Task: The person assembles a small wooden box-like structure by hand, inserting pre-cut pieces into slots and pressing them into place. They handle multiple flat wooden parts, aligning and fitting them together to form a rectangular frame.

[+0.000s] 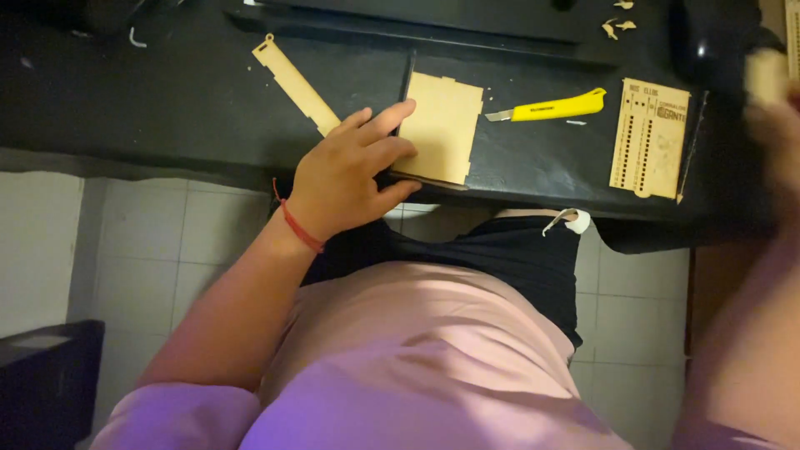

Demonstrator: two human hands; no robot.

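The left hand [350, 171] lies flat with fingers spread on the left edge of a thin tan wooden panel [440, 127], apparently pinning it against the near edge of the black table [167, 92] so it cannot slide; the panel is a pale rectangle with small notches cut along its edges, and something dark shows under it. The right hand [775, 100] is raised at the far right and blurred, seemingly closed round a small pale piece [765, 73], though I cannot tell its grip for sure. A yellow knife [552, 107] lies just beyond the panel, within easy reach.
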